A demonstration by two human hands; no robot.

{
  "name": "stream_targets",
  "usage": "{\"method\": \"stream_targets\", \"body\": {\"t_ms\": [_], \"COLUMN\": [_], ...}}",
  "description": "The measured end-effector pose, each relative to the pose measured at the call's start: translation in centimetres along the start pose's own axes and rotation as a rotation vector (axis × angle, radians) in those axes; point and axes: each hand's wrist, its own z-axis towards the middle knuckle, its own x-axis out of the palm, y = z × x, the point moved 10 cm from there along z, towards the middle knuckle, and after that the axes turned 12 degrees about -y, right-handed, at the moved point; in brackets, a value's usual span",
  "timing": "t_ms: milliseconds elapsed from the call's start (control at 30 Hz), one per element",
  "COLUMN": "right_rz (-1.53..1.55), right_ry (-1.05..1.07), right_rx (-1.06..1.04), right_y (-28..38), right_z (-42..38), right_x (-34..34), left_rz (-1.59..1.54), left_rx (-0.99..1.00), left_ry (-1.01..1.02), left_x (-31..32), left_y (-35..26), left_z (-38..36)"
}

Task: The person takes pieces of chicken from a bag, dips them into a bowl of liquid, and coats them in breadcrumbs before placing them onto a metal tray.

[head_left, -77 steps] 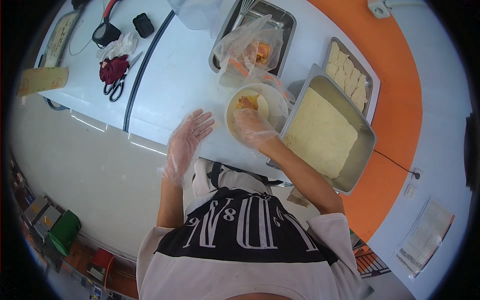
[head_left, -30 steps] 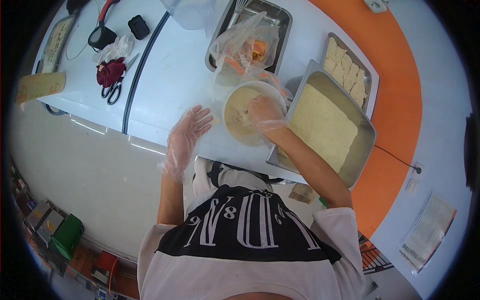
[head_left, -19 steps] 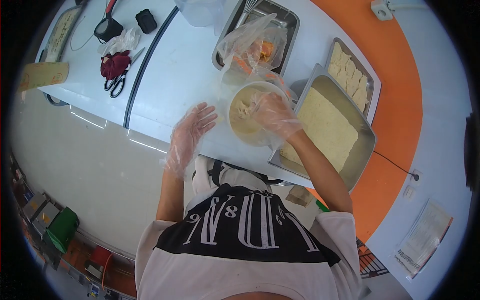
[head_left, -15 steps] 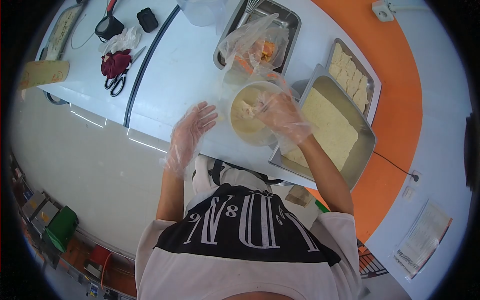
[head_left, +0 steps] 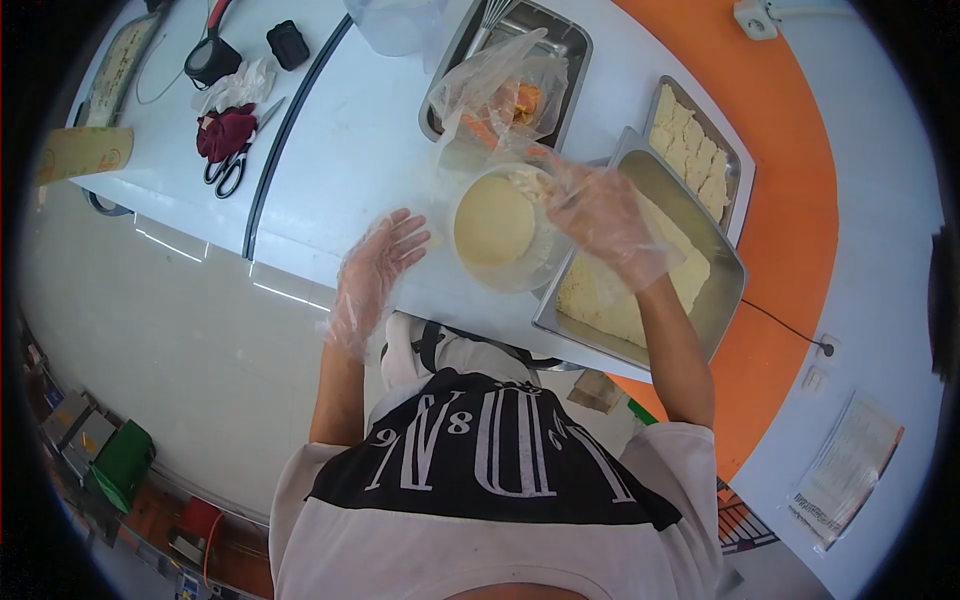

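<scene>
Both my hands wear clear plastic gloves. My right hand (head_left: 606,225) pinches a pale, batter-coated piece of food (head_left: 532,186) over the right rim of a round white tub (head_left: 548,258). Smooth cream-coloured batter (head_left: 492,220) lies in the tub. Part of the piece is hidden by my fingers. To the tub's left, my left hand (head_left: 378,268) is held palm up above the table edge, fingers stretched and holding nothing. Beneath my right forearm, a deep metal pan (head_left: 716,262) contains pale yellow crumbs (head_left: 615,300).
A smaller metal tray (head_left: 742,185) at the right contains coated pieces (head_left: 690,150). Behind the tub, a plastic bag (head_left: 485,75) with orange food lies on a metal tray (head_left: 582,60) beside a whisk (head_left: 488,22). Scissors (head_left: 232,165) and a maroon cloth (head_left: 226,132) lie left.
My right hand has lifted out of the batter and moved right towards the crumb pan, carrying the coated piece. The batter surface now shows. My left hand has hardly moved.
</scene>
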Motion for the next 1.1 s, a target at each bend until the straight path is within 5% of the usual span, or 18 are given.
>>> {"method": "stream_targets", "body": {"t_ms": [133,300,400,633,733,800,933,1100], "right_rz": [0.178,0.247,0.189,0.05,0.136,-0.116,-0.046,0.175], "right_ry": [0.018,0.299,0.315,-0.036,-0.067,-0.118,0.112,-0.161], "right_rx": [-0.164,-0.266,-0.168,-0.042,-0.216,-0.466,-0.476,-0.497], "right_y": [4.9,8.3,5.8,-1.2,1.6,6.5,9.2,7.1], "right_z": [-3.0,-6.2,-4.0,-0.7,-2.8,-6.0,-10.1,-7.7], "right_x": [0.6,2.6,2.0,-0.2,1.7,2.3,5.0,2.1], "left_rz": [0.007,0.018,0.015,0.031,0.06,0.077,-0.041,-0.098], "left_rx": [-0.024,-0.026,-0.01,-0.001,-0.073,-0.138,-0.218,-0.223], "left_ry": [0.021,0.017,0.023,0.004,0.05,0.084,0.185,0.199], "left_x": [-0.2,-0.1,0.1,-0.3,-0.2,0.3,2.1,2.9], "left_y": [0.9,0.9,0.4,0.5,2.0,3.0,5.9,6.4], "left_z": [0.1,0.0,-0.1,-0.6,-1.2,-1.9,-3.4,-3.7]}}
